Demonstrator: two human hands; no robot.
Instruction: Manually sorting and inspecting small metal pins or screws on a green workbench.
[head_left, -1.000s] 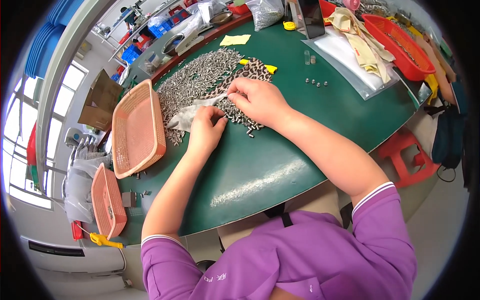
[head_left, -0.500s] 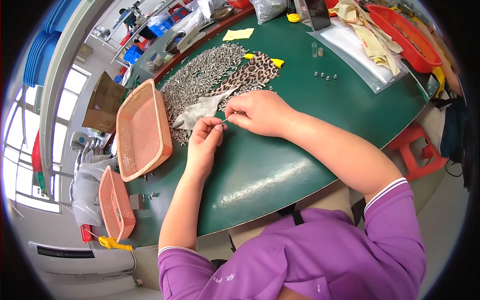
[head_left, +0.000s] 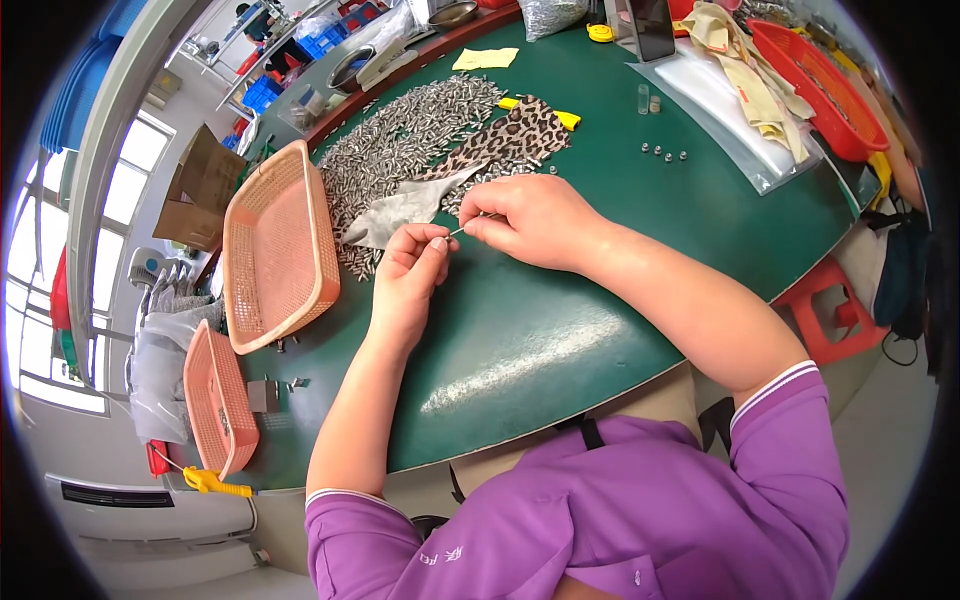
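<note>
Over the near part of the green table, my left hand point(head_left: 408, 280) is closed in a pinch, with a small piece, too small to make out, at its fingertips. My right hand point(head_left: 540, 222) is closed too, its thumb and forefinger pinching a thin metal rod point(head_left: 458, 232) whose end meets the left fingertips. Just beyond the hands lies a big heap of small metal cylinders point(head_left: 385, 135). A grey-white cloth point(head_left: 405, 212) and a leopard-print cloth point(head_left: 500, 140) rest on that heap.
A large pink basket point(head_left: 332, 285) stands left of the heap, with a smaller pink basket point(head_left: 192, 385) nearer. Toward the right are several small metal parts point(head_left: 658, 151), plastic bags point(head_left: 715, 115) and a red tray point(head_left: 862, 145). A yellow air gun point(head_left: 215, 483) lies at the near-left edge.
The view has shifted slightly, so the table and baskets sit a little differently. Both hands keep their pinch on the small pieces, fingertips still together.
</note>
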